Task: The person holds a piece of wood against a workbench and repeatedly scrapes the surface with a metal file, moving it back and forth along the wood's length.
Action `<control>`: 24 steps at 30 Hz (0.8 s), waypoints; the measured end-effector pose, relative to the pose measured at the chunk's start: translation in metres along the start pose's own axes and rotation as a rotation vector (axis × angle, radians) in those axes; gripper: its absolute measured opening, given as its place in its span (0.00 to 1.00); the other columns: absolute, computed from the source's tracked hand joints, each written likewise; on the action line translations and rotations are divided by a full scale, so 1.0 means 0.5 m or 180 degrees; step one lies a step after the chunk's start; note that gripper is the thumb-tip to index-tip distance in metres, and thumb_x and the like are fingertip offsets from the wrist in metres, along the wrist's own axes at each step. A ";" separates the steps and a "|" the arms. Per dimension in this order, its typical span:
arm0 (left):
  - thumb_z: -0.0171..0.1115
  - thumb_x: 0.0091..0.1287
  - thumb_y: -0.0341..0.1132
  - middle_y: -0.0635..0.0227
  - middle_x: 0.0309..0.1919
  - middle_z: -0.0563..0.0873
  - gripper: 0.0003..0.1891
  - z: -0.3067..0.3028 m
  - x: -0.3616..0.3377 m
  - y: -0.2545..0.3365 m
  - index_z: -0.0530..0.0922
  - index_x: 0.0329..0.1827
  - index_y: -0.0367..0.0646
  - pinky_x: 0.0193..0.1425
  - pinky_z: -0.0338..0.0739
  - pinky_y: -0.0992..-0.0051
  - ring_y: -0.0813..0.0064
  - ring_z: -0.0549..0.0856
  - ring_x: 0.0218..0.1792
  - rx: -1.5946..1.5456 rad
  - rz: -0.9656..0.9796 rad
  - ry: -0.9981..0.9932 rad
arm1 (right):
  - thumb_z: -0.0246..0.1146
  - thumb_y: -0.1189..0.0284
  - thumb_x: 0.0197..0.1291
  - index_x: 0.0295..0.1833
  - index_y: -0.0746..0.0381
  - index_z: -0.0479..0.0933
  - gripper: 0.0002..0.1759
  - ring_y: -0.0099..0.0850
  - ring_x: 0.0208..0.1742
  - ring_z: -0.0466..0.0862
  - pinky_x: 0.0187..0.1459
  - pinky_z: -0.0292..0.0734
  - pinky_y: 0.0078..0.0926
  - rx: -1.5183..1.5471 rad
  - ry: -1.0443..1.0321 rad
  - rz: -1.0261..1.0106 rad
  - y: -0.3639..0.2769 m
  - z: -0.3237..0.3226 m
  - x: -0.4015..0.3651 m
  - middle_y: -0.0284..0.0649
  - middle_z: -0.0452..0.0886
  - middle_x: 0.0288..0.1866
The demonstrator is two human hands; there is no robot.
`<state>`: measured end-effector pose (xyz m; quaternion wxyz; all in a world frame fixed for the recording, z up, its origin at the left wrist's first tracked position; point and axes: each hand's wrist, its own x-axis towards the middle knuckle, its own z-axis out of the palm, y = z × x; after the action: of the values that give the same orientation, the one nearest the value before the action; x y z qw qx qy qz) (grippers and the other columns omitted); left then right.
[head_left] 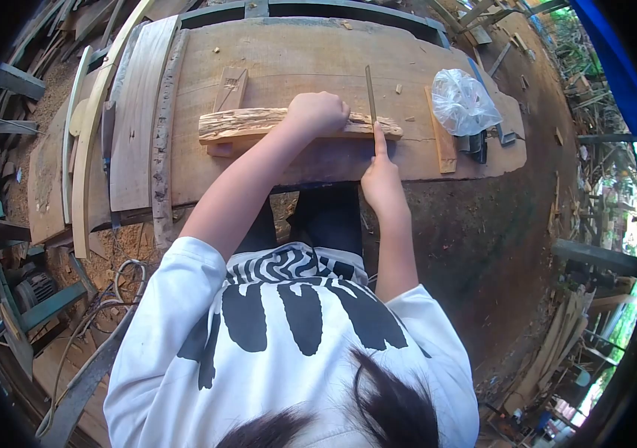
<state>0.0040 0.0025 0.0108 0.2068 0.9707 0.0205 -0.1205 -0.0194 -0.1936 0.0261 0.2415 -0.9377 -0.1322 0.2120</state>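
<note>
Plainly, at the far left the pale plank and the bark-edged strip lie side by side at the end of the desk, out of the way of the work; a short wooden block sits under the left end of the rough wood piece, which lies crosswise near the desk's front edge, its grooved face turned up; that block could make the piece rock, so firm downward pressure seems wise.

The left hand is closed over the wood piece right of its middle, though its fingertips are hidden; it would hold best with the weight straight down and the knuckles well clear of the blade's line; next, the narrow metal tool crosses the piece near its right end, its tip pointing away from the body; the right hand is curled around the tool's near end, index finger laid along the top, a good guide for a steady angle; light, even strokes with a straight wrist should suit so slim a tool; whether its edge is toothed I cannot tell.

Further right, a loose wooden strip and a clear plastic bag lie just beside each other; the elbow has room if strokes stay short of them.
</note>
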 end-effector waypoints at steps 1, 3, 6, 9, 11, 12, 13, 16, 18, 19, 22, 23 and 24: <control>0.46 0.71 0.39 0.51 0.42 0.89 0.18 -0.005 -0.003 0.003 0.84 0.41 0.37 0.51 0.83 0.52 0.48 0.88 0.46 -0.0077 -0.0115 0.0009 | 0.47 0.81 0.70 0.84 0.39 0.42 0.43 0.62 0.46 0.84 0.48 0.76 0.57 -0.0067 -0.0100 0.0023 -0.008 -0.013 -0.009 0.67 0.82 0.42; 0.46 0.71 0.39 0.51 0.42 0.89 0.18 -0.007 -0.001 0.003 0.84 0.40 0.37 0.51 0.83 0.52 0.48 0.88 0.46 -0.0133 -0.0207 0.0012 | 0.47 0.80 0.72 0.84 0.39 0.43 0.41 0.63 0.47 0.84 0.49 0.76 0.57 -0.0140 -0.0204 0.0066 -0.008 -0.029 -0.048 0.68 0.82 0.42; 0.46 0.71 0.39 0.52 0.46 0.89 0.19 0.000 0.018 -0.008 0.86 0.44 0.40 0.52 0.83 0.55 0.51 0.88 0.48 0.0032 -0.0170 -0.0033 | 0.47 0.78 0.73 0.84 0.38 0.40 0.41 0.63 0.48 0.83 0.49 0.75 0.57 -0.0268 -0.0277 0.0106 0.019 -0.042 -0.164 0.68 0.82 0.42; 0.47 0.70 0.40 0.54 0.48 0.89 0.20 0.011 0.024 -0.013 0.87 0.47 0.43 0.53 0.83 0.57 0.55 0.89 0.50 0.0239 -0.0054 -0.0073 | 0.47 0.79 0.73 0.84 0.37 0.38 0.43 0.63 0.48 0.83 0.48 0.75 0.58 -0.0129 -0.0478 0.0489 0.030 -0.028 -0.196 0.68 0.82 0.41; 0.47 0.70 0.41 0.53 0.47 0.89 0.20 0.016 0.026 -0.011 0.88 0.46 0.42 0.53 0.83 0.57 0.55 0.89 0.49 0.0241 -0.0044 -0.0067 | 0.48 0.80 0.71 0.83 0.36 0.37 0.44 0.63 0.48 0.84 0.48 0.75 0.59 0.0036 -0.0209 0.0182 0.053 0.016 -0.155 0.68 0.82 0.43; 0.47 0.70 0.41 0.53 0.46 0.90 0.20 0.022 0.025 -0.010 0.88 0.45 0.42 0.53 0.83 0.57 0.55 0.89 0.48 0.0138 -0.0142 0.0017 | 0.49 0.82 0.70 0.83 0.37 0.37 0.46 0.63 0.48 0.84 0.49 0.76 0.59 -0.0003 -0.0129 0.0190 0.051 0.035 -0.116 0.69 0.82 0.46; 0.46 0.70 0.42 0.53 0.45 0.90 0.21 0.026 0.024 -0.009 0.88 0.44 0.42 0.53 0.83 0.58 0.55 0.89 0.48 0.0032 -0.0250 0.0111 | 0.49 0.82 0.69 0.83 0.37 0.37 0.46 0.63 0.49 0.83 0.51 0.76 0.59 -0.0037 -0.0120 0.0209 0.030 0.037 -0.077 0.69 0.81 0.46; 0.46 0.70 0.43 0.52 0.43 0.90 0.22 0.028 0.019 -0.008 0.88 0.43 0.42 0.54 0.83 0.58 0.54 0.90 0.47 0.0051 -0.0248 0.0179 | 0.48 0.83 0.68 0.83 0.38 0.38 0.46 0.64 0.51 0.83 0.53 0.76 0.58 -0.0055 -0.0098 0.0185 -0.006 0.022 0.022 0.70 0.81 0.47; 0.45 0.70 0.42 0.52 0.42 0.90 0.21 0.028 0.016 -0.008 0.87 0.41 0.41 0.52 0.83 0.56 0.52 0.89 0.45 0.0030 -0.0262 0.0191 | 0.48 0.82 0.68 0.83 0.39 0.38 0.45 0.63 0.52 0.82 0.53 0.75 0.57 -0.0011 -0.0139 0.0039 -0.005 0.000 0.030 0.72 0.80 0.48; 0.44 0.71 0.42 0.51 0.40 0.89 0.21 0.022 0.018 -0.007 0.86 0.38 0.39 0.50 0.82 0.53 0.50 0.89 0.44 -0.0010 -0.0271 0.0214 | 0.48 0.82 0.68 0.83 0.39 0.38 0.45 0.63 0.52 0.82 0.53 0.75 0.57 0.0001 -0.0121 0.0016 -0.006 -0.012 0.010 0.72 0.80 0.48; 0.43 0.72 0.44 0.50 0.41 0.89 0.24 0.010 0.019 -0.006 0.86 0.39 0.38 0.51 0.82 0.54 0.49 0.88 0.44 -0.0179 -0.0402 0.0147 | 0.47 0.81 0.69 0.84 0.41 0.37 0.44 0.64 0.48 0.83 0.51 0.75 0.58 -0.0308 -0.0519 0.0221 0.004 -0.048 -0.113 0.71 0.81 0.45; 0.43 0.72 0.44 0.50 0.41 0.89 0.24 0.009 0.020 -0.007 0.86 0.39 0.38 0.51 0.82 0.54 0.49 0.88 0.44 -0.0181 -0.0407 0.0177 | 0.47 0.81 0.70 0.84 0.41 0.36 0.44 0.64 0.47 0.83 0.50 0.76 0.59 -0.0366 -0.0633 0.0272 0.011 -0.057 -0.149 0.70 0.81 0.43; 0.42 0.72 0.45 0.50 0.41 0.89 0.25 0.011 0.021 -0.009 0.87 0.39 0.37 0.52 0.82 0.54 0.48 0.88 0.44 -0.0231 -0.0401 0.0166 | 0.48 0.81 0.69 0.84 0.41 0.36 0.45 0.64 0.46 0.83 0.49 0.76 0.59 -0.0336 -0.0647 0.0312 0.021 -0.060 -0.175 0.70 0.82 0.41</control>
<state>0.0127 0.0041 0.0017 0.2333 0.9622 0.0913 -0.1071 -0.0806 -0.2451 0.0739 0.1665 -0.9281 -0.1210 0.3102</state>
